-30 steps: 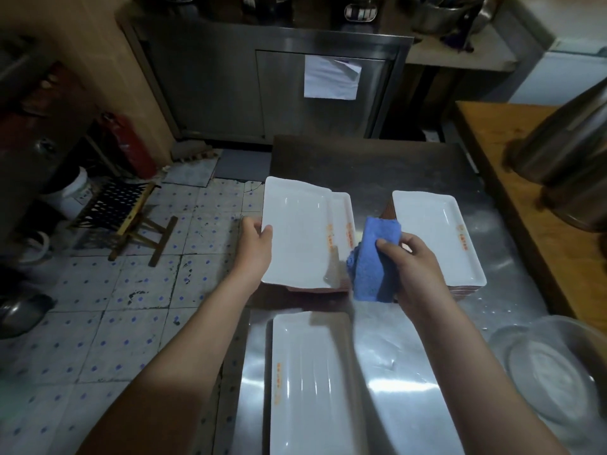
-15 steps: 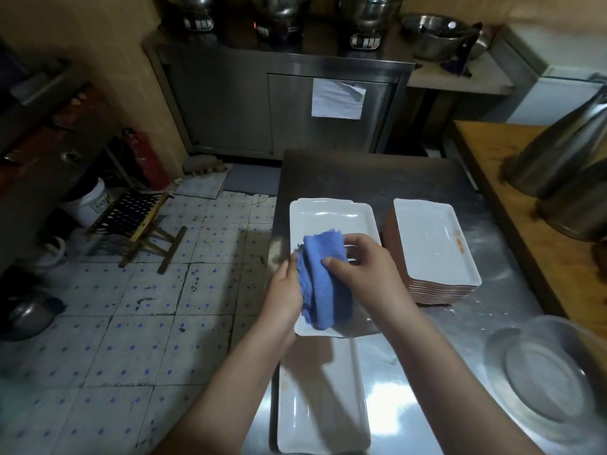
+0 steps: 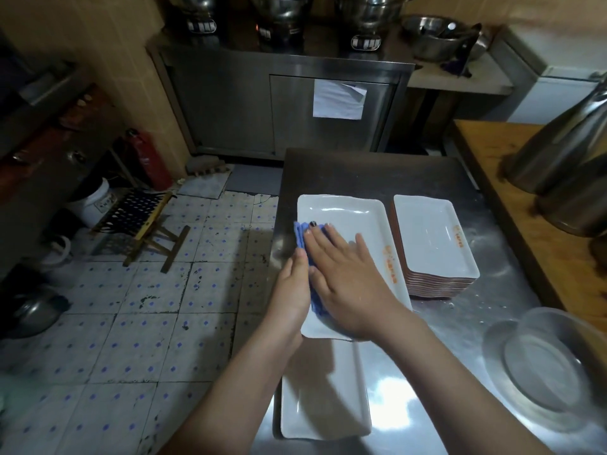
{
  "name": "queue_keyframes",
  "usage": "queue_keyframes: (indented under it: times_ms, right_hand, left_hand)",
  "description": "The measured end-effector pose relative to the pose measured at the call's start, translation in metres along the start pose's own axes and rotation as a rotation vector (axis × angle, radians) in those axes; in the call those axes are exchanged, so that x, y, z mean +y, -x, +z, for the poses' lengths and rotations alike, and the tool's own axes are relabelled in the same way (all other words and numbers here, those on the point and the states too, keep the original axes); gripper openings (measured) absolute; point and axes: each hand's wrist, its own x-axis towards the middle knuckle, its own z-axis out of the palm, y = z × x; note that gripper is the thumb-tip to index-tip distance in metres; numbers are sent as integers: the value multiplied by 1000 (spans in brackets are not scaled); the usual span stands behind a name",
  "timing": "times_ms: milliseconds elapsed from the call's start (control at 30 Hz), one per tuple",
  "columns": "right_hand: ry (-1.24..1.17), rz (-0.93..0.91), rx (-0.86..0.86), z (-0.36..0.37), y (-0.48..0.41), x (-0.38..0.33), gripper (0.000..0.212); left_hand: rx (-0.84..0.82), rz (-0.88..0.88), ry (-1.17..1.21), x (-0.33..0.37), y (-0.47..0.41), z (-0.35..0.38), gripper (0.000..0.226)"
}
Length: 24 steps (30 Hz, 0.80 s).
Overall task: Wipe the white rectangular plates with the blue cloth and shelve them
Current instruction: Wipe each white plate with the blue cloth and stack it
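Observation:
A white rectangular plate (image 3: 348,215) with orange print is held over the steel table. My left hand (image 3: 294,290) grips its left edge, thumb on top. My right hand (image 3: 345,274) lies flat with straight fingers, pressing the blue cloth (image 3: 300,233) onto the plate's left side. Most of the cloth is hidden under that hand. A stack of white plates (image 3: 433,244) stands to the right. Another white plate (image 3: 323,395) lies below my hands at the table's near left edge.
The steel table (image 3: 460,339) is wet, with a clear lid or bowl (image 3: 545,369) at the near right. Large steel pots (image 3: 565,178) sit on a wooden counter at right. A folding stool (image 3: 144,221) stands on the tiled floor at left.
The plate has turned flat with its face up. My right hand went from gripping the bunched cloth to pressing it flat and has slid toward the plate's left edge.

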Motion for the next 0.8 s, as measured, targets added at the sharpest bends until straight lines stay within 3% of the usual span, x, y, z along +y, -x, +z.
queue_keyframes:
  times_ms: [100,200,300,533,700,800]
  right_hand:
    - [64,41,55,-11,-25,17,54]
    - [156,130,28,-14,-35,34,53]
    - [160,223,48,-7,-16,38,55]
    - [152,82,23,4,7,4,63]
    - [148,341,49,-12,-25,37,55]
    - [159,311,103,-2,-4,24,61]
  left_hand:
    - [-18,-39,-22,0,8,2,35]
    - [6,-26,-44,2,8,-5,20]
    - [45,-10,-50,7,4,-15,30]
    - [82,-33,-50,5,4,-21,30]
    - [38,-31,-53,10,5,-15,31]
    - [85,-16,-49,18,-1,-22,32]
